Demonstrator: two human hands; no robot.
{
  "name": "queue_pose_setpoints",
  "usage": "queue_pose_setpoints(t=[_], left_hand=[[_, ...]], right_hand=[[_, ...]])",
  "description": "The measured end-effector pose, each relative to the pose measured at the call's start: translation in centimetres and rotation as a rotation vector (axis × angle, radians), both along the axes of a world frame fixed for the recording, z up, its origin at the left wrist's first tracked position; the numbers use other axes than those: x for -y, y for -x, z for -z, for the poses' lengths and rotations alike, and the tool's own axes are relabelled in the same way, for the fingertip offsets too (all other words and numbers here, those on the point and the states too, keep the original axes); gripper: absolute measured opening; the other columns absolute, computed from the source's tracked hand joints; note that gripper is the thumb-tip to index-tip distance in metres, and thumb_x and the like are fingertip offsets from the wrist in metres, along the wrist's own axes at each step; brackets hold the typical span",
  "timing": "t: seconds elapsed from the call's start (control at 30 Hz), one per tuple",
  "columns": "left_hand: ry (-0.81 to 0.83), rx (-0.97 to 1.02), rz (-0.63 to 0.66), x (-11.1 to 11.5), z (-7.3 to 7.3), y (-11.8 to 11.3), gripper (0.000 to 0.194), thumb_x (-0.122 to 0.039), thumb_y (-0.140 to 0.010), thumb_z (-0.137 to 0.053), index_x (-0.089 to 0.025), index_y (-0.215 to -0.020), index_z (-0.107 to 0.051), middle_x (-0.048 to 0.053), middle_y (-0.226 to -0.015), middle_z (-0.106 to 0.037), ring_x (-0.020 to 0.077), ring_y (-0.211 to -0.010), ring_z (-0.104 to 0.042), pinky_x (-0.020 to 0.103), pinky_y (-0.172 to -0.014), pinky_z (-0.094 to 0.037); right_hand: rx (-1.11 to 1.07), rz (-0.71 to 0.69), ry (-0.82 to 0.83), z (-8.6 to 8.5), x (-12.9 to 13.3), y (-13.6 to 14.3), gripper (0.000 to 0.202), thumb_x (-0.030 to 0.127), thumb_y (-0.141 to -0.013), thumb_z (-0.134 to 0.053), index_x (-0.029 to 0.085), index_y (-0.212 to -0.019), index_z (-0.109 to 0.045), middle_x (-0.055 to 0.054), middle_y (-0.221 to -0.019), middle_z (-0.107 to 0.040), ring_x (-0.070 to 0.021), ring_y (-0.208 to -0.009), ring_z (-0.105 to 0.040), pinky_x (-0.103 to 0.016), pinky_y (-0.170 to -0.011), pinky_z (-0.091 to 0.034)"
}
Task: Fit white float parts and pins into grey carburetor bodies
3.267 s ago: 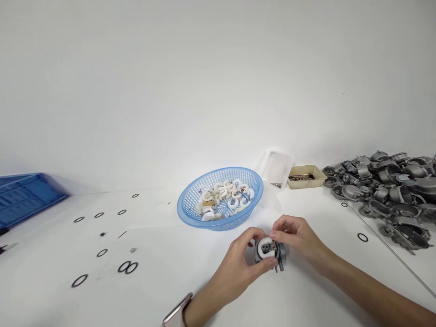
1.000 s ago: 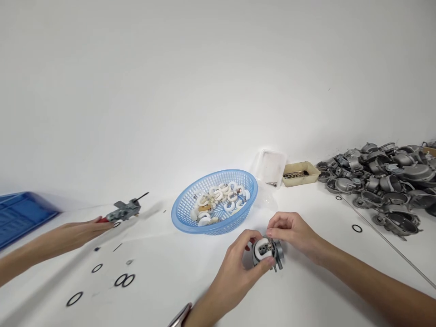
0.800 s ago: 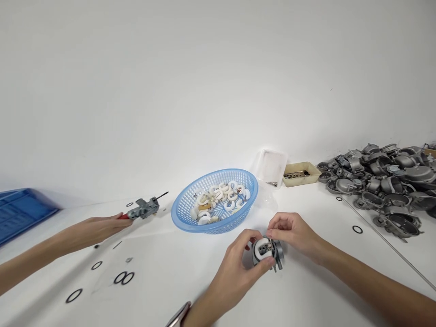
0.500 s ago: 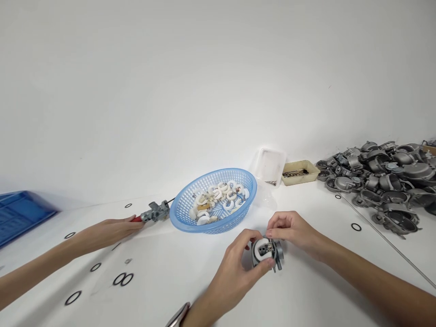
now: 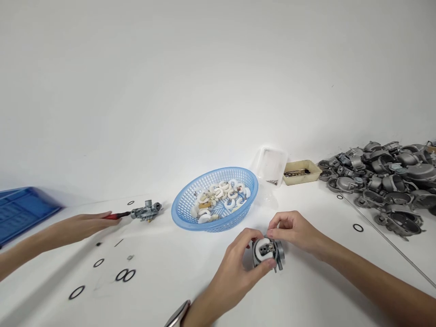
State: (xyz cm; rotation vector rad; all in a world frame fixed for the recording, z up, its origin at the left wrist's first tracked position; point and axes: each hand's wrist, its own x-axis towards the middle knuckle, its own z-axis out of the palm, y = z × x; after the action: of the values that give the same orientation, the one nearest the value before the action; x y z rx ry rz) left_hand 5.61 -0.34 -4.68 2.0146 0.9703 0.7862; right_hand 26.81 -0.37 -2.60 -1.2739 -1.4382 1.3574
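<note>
A small grey metal carburetor body [image 5: 279,254] with a white C-shaped float [image 5: 261,255] in its open top rests on the white table. My left hand [image 5: 243,263] grips its left side, thumb at the front and fingers behind. At the back edge of the same body, my right hand [image 5: 289,229] has thumb and forefinger pinched together; whatever lies between the fingertips is too small to make out.
A blue basket [image 5: 180,219] of white floats stands ahead. Behind are a white tray [image 5: 272,163] and a cream tray [image 5: 303,179]. Metal bowls [image 5: 391,181] pile up right. Another person's hand [image 5: 91,222] holds a red-handled screwdriver [image 5: 114,216] by a second carburetor [image 5: 146,211]. Black rings [image 5: 76,292] lie left.
The other person's hand has moved left with the screwdriver, whose shaft now shows beside the second carburetor. My two hands stay almost as they were on the carburetor body.
</note>
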Motion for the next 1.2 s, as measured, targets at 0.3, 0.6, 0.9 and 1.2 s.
queue_pose_setpoints(t=[0.3,0.6,0.9,1.2], left_hand=[[-0.002,-0.006,-0.072,-0.3,0.3,-0.2,0.022,-0.042,-0.084,-0.068,-0.025,-0.096,-0.06,0.001,-0.094,-0.067,0.0211,-0.085,-0.057,0.035,-0.08,-0.045],[-0.018,0.011,-0.089,-0.2,0.4,-0.2,0.023,-0.042,-0.084,-0.07,-0.025,-0.095,-0.061,0.001,-0.094,-0.068,0.0204,-0.083,-0.057,0.033,-0.077,-0.047],[-0.009,0.009,-0.081,-0.2,0.4,-0.2,0.023,-0.043,-0.085,-0.069,-0.025,-0.096,-0.061,0.0,-0.092,-0.067,0.0207,-0.085,-0.057,0.034,-0.081,-0.046],[-0.009,0.007,-0.087,-0.2,0.3,-0.1,0.025,-0.044,-0.085,-0.07,-0.024,-0.096,-0.061,0.001,-0.095,-0.067,0.0209,-0.085,-0.058,0.034,-0.08,-0.047]], right_hand=[[0.146,-0.275,-0.015,0.2,-0.6,-2.1,0.034,0.039,-0.077,-0.082,0.022,-0.107,-0.076,0.001,-0.076,-0.061,-0.0134,-0.067,-0.052,-0.028,-0.062,-0.038],[0.154,-0.248,-0.142,0.3,-0.4,-1.9,0.024,0.035,-0.076,-0.081,0.024,-0.097,-0.076,-0.003,-0.104,-0.064,-0.0141,-0.076,-0.053,-0.032,-0.074,-0.047],[0.216,-0.223,-0.188,-0.1,0.0,-1.7,0.017,0.03,-0.078,-0.077,0.025,-0.094,-0.075,-0.002,-0.103,-0.065,-0.0145,-0.078,-0.057,-0.031,-0.074,-0.048],[0.276,-0.259,-0.281,-0.1,0.0,-1.7,0.017,0.029,-0.079,-0.078,0.025,-0.096,-0.077,-0.002,-0.102,-0.066,-0.0149,-0.081,-0.057,-0.03,-0.076,-0.049]])
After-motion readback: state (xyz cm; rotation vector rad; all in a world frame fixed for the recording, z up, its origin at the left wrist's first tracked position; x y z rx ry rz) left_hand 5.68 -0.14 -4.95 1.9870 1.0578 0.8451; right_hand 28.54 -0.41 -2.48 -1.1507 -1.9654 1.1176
